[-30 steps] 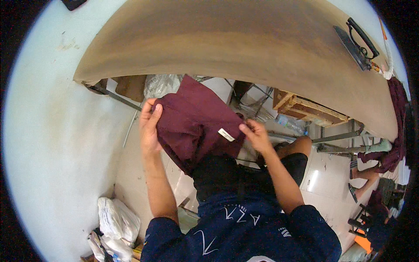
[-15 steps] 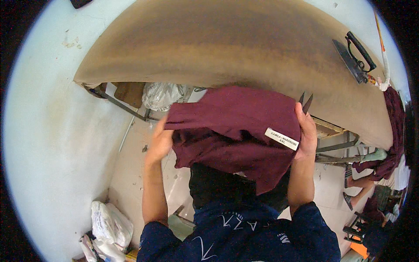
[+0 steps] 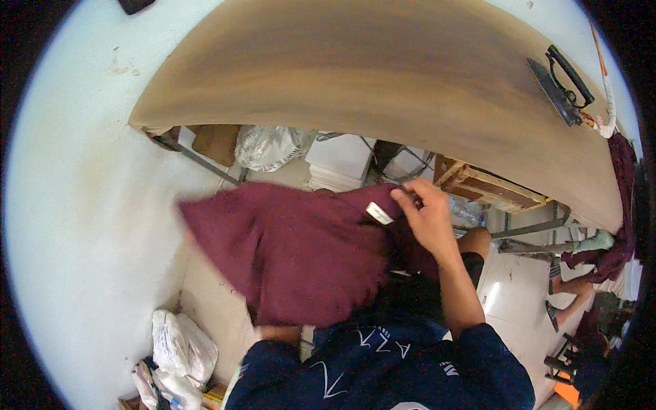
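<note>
A maroon cloth garment (image 3: 307,253) hangs loosely between my arms, above my lap, its left part smeared by motion. My right hand (image 3: 429,212) is closed on its upper right edge, thumb and fingers pinching the cloth. Just left of those fingers, a small white label (image 3: 379,213) lies on the fabric. Something dark shows among the right fingers, too little of it to name. Cloth covers nearly all of my left hand (image 3: 189,236); only a blurred sliver of skin shows at the garment's left edge, and its fingers are hidden.
Ahead stands a padded ironing table (image 3: 355,75) with a brown-stained cover. An iron (image 3: 562,85) rests at its right end. Beneath are a plastic bag (image 3: 270,148), a white stack (image 3: 339,158) and a wooden frame (image 3: 492,186). White bags (image 3: 183,348) lie lower left. A person's leg (image 3: 574,301) shows right.
The garment has swung lower and left, away from the table edge. My right hand has moved left and inward; the scissor blades beside it no longer show. My left hand has gone behind the cloth.
</note>
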Demonstrator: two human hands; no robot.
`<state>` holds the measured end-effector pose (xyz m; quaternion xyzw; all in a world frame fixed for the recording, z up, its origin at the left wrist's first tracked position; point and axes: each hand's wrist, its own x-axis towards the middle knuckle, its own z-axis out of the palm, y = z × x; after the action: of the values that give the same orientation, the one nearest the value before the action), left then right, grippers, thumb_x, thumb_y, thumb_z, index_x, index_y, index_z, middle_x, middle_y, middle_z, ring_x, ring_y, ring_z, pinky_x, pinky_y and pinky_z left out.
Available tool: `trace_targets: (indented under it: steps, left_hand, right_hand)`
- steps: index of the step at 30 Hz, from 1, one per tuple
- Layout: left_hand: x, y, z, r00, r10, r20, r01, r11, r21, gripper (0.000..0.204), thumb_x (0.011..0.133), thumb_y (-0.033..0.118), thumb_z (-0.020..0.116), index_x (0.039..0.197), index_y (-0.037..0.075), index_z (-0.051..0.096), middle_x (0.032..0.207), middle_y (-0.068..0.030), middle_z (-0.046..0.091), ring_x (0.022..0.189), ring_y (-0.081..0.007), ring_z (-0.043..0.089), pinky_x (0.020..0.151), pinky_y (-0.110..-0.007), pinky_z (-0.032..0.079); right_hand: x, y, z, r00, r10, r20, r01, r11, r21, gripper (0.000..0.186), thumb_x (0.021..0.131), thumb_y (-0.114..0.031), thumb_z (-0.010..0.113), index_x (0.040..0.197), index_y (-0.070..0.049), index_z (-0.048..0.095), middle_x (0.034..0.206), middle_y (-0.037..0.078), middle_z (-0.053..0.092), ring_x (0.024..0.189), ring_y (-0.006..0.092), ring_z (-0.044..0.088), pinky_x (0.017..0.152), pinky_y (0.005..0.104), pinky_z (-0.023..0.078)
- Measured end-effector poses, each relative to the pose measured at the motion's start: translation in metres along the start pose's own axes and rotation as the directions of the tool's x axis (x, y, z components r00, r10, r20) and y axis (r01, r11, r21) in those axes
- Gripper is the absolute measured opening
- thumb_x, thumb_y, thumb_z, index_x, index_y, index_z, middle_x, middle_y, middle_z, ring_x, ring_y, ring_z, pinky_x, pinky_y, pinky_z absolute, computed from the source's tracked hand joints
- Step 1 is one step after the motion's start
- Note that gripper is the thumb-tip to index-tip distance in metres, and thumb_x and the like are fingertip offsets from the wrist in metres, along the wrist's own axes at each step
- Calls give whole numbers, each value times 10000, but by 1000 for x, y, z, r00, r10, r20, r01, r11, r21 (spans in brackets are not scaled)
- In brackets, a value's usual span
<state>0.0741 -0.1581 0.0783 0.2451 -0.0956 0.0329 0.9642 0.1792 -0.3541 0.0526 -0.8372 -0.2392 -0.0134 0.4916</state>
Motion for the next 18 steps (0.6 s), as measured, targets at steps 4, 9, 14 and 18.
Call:
trace_targets:
  steps: [4, 9, 14, 18]
  left_hand:
    - [4, -4, -4, 991, 116, -67, -123, 987, -108, 720, 958, 585, 322, 1373, 13, 461, 1397, -140, 489, 1248, -285, 475, 1098, -414, 329]
    - [4, 9, -7, 972, 206, -116, -221, 965, -143, 769, 937, 637, 328, 1390, 28, 448, 1419, -143, 470, 1272, -308, 460, 1114, -440, 310]
    - [8, 22, -13, 955, 258, -145, -279, 949, -146, 818, 916, 690, 335, 1407, 42, 434, 1441, -145, 452, 1296, -331, 444, 1130, -466, 291]
    - [7, 25, -17, 958, 250, -141, -273, 944, -185, 842, 903, 719, 345, 1421, 59, 423, 1458, -153, 433, 1314, -355, 428, 1139, -497, 272]
  right_hand:
    - [-24, -8, 13, 1000, -14, -12, 16, 984, 176, 391, 780, -207, 782, 1102, -61, 616, 965, 87, 600, 843, 200, 600, 678, 314, 474]
    - [-53, -28, 35, 981, -46, 186, -47, 883, 467, 590, 767, -277, 813, 1227, -31, 537, 1034, 42, 604, 782, 91, 538, 665, 248, 444]
    - [-51, -12, 51, 922, 178, 343, -368, 672, 642, 159, 855, -159, 734, 893, -24, 658, 735, -67, 592, 679, 44, 506, 631, 224, 422]
    - [-41, -17, 45, 992, 119, -53, -78, 870, 487, 298, 809, -145, 778, 1051, -40, 641, 984, 22, 603, 585, 28, 390, 547, 185, 332]
